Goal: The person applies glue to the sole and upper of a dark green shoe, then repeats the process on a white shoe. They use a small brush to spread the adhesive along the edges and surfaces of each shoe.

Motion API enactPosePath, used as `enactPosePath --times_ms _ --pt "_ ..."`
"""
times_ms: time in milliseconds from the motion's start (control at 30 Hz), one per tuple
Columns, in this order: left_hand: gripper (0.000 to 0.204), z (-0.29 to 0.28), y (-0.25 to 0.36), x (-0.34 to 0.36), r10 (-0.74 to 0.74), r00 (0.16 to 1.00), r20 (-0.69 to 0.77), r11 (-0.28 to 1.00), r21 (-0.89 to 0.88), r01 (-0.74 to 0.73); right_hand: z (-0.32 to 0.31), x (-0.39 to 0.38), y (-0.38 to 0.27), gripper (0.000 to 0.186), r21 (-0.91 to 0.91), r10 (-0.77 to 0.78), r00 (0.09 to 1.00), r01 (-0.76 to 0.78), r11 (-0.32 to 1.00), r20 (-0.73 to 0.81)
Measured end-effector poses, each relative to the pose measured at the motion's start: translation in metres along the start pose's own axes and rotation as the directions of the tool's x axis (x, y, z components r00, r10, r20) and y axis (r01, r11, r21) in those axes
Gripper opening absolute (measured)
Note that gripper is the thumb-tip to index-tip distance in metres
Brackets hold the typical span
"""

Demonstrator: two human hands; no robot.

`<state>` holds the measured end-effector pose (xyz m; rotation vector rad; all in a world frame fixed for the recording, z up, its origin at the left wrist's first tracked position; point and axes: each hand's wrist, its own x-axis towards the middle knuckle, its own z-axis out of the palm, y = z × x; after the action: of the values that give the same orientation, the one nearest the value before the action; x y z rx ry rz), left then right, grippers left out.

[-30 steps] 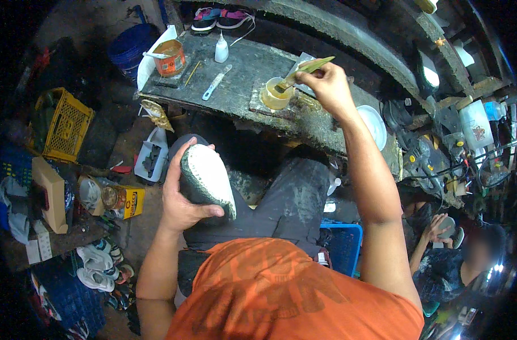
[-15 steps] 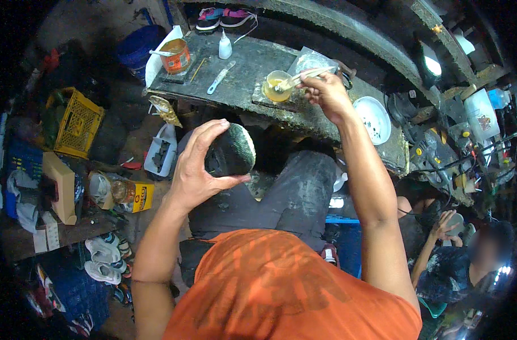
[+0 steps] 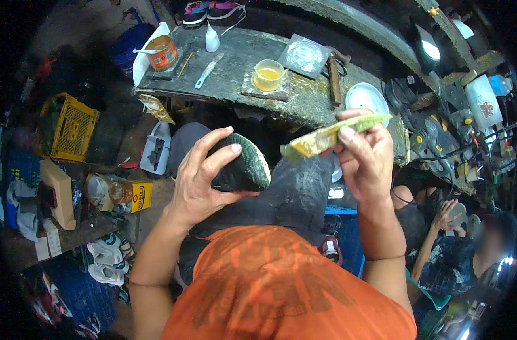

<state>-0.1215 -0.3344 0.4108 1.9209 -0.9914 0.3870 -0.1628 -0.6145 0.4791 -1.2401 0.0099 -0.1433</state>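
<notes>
Withdrawn from the cup (image 3: 267, 85) moments ago, the brush (image 3: 319, 139) is pinched by the right hand (image 3: 368, 154) near the dark piece (image 3: 242, 165) (pale-edged, I note) within the curved, spread fingers of the left hand (image 3: 194, 188).

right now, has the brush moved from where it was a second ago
Yes: the brush in the right hand has left the tub, moving rightward and toward the orange shirt.
</notes>
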Motion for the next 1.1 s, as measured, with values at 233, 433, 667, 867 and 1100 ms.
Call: enactPosePath --times_ms 233,433,667,867,1100 --pt "0.097 -0.001 0.019 0.002 0.083 0.997 -0.001 0.996 0.038 -0.083 0.009 -0.038 -0.006 0.032 -0.065 -0.075 0.997 0.073 0.995 -0.029" --pt "0.092 -0.008 0.030 0.006 0.115 0.993 -0.008 0.991 0.072 -0.114 0.005 -0.048 -0.009 0.028 -0.249 -0.154 0.988 0.147 0.957 -0.007" --pt "0.082 -0.019 0.037 0.012 0.175 0.984 0.021 0.975 0.136 -0.176 0.005 -0.054 -0.025 0.024 -0.415 -0.296 0.953 0.294 0.861 0.063" --pt "0.073 -0.026 0.045 0.016 0.173 0.983 0.067 0.965 0.186 -0.183 0.006 -0.050 -0.030 0.028 -0.355 -0.447 0.852 0.521 0.776 0.273" --pt "0.073 -0.031 0.052 0.019 0.143 0.984 0.103 0.967 0.199 -0.161 0.007 -0.051 -0.033 0.028 -0.375 -0.472 0.816 0.574 0.728 0.334"
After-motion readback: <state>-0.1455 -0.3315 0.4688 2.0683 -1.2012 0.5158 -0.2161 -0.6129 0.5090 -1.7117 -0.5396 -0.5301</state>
